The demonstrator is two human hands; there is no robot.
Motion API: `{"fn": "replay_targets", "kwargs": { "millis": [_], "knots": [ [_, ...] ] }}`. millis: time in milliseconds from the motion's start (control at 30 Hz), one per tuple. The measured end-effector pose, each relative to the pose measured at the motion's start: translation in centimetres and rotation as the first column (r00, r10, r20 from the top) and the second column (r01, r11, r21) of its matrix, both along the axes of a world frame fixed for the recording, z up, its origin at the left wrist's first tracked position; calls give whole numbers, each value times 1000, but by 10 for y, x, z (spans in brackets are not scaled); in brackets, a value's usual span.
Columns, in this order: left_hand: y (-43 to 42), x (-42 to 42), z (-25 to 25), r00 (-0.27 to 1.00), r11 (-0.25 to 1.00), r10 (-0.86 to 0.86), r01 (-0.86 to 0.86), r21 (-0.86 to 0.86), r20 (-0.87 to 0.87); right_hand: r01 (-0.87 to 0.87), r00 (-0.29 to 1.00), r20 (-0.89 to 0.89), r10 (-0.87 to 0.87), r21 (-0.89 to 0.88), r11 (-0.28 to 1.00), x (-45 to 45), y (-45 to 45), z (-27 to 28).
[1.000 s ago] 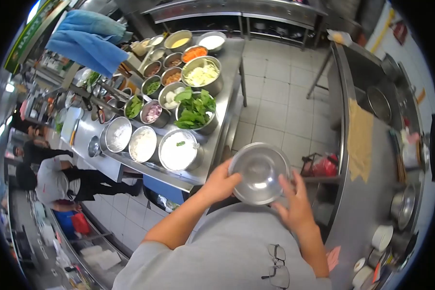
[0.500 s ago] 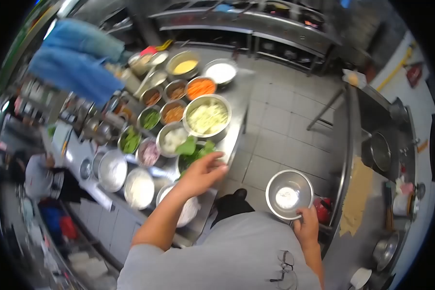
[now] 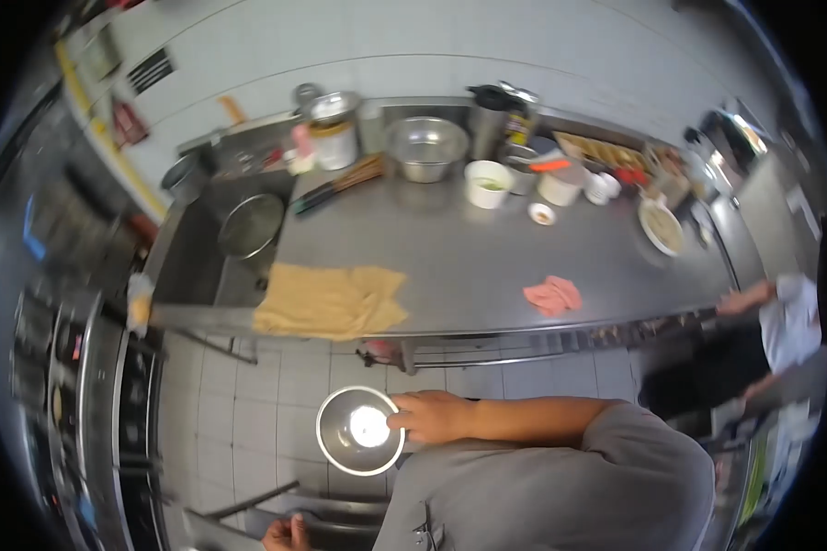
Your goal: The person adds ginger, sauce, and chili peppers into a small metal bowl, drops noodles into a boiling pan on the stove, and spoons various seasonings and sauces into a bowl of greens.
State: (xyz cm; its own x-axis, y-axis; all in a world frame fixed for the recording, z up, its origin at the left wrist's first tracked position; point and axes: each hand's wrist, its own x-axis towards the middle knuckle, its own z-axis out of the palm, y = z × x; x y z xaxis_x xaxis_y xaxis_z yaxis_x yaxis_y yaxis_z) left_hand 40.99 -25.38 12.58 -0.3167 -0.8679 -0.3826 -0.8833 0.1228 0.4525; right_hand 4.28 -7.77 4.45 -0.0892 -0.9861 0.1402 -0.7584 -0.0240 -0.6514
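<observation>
While the right hand (image 3: 429, 417) grips a shiny round metal bowl (image 3: 345, 445) by its rim, it's up over the white tiled floor (image 3: 257, 418), out past the front edge of the grey steel counter (image 3: 469, 262). Left hand (image 3: 286, 533) is low in view, can't tell if it's open or closed. Rumpled tan cloth (image 3: 331, 301) lies along that edge, by the sink (image 3: 188, 248).

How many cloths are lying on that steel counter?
2: a yellow cloth at the front edge, beside the sink, and a crumpled pink cloth farther right. Others could be hidden among the containers at the back.
</observation>
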Motion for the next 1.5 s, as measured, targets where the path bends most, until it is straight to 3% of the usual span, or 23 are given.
{"fn": "replay_targets", "kwargs": {
  "millis": [33,67,100,133,200,267,333,433,533,600,733,800,867,967,1033,1067,1133,1200,1267,1333,1433,1500],
  "knots": [
    [-7,-20,-8,999,999,-46,46,-1,6,81,996,-23,-81,16,997,-12,20,-2],
    [-16,-45,-25,961,930,-240,186,-318,-139,115,993,-21,-115,19,993,-22,41,-3],
    [-24,-66,-41,864,753,-450,232,-615,-226,232,972,-19,-233,-22,972,-30,62,-2],
    [-30,-87,-48,850,746,-473,249,-617,-229,343,939,-13,-345,-66,937,-39,83,-2],
    [-32,-141,-48,707,712,-669,519,-473,-232,442,896,7,-443,-80,893,-59,124,7],
    [13,-226,-30,730,787,-616,558,-262,-296,527,849,11,-529,-99,844,-88,163,6],
    [77,-324,-45,555,784,-619,473,-401,-556,574,816,-2,-578,-115,811,-121,205,2],
    [183,-439,-34,482,727,-682,531,-435,-551,653,751,-14,-660,-124,747,-179,274,-9],
    [258,-522,-40,424,723,-649,602,-339,-631,716,697,19,-717,-72,694,-243,352,-22],
    [285,-559,-48,432,618,-732,747,-246,-527,778,613,-35,-789,-146,611,-277,403,-31],
    [314,-626,-41,278,485,-839,771,-412,-467,838,533,-78,-842,-90,539,-328,483,-22],
    [321,-666,-33,235,438,-858,799,-412,-456,854,501,-88,-861,-110,508,-344,510,-16],
    [320,-705,-38,61,237,-945,804,-546,-321,914,401,-73,-913,-30,404,-346,525,-15],
    [333,-774,-43,-17,141,-966,802,-581,-258,967,238,-100,-966,-66,245,-336,523,-1],
    [354,-816,-41,-32,46,-993,774,-632,-113,993,111,-72,-991,-35,114,-320,524,0],
    [370,-837,-35,-37,48,-992,774,-632,-120,995,103,-25,-994,10,103,-314,527,-1],
    [397,-889,-17,-206,-43,-969,676,-736,-133,992,110,23,-994,63,112,-309,543,-11],
    [417,-962,-11,-245,-114,-968,608,-785,-49,988,135,13,-991,75,136,-316,565,-15],
    [435,-1035,0,-186,-96,-982,563,-821,-13,980,178,-11,-984,88,176,-338,591,-19],
    [450,-1116,0,36,-154,-971,664,-731,237,967,254,24,-967,11,255,-359,613,-26],
    [446,-1227,-43,145,-102,-941,739,-666,305,939,343,-2,-939,36,343,-387,652,-28],
    [444,-1280,-80,181,-94,-836,883,-460,518,918,393,0,-919,62,393,-399,679,-34]
  ]
}}
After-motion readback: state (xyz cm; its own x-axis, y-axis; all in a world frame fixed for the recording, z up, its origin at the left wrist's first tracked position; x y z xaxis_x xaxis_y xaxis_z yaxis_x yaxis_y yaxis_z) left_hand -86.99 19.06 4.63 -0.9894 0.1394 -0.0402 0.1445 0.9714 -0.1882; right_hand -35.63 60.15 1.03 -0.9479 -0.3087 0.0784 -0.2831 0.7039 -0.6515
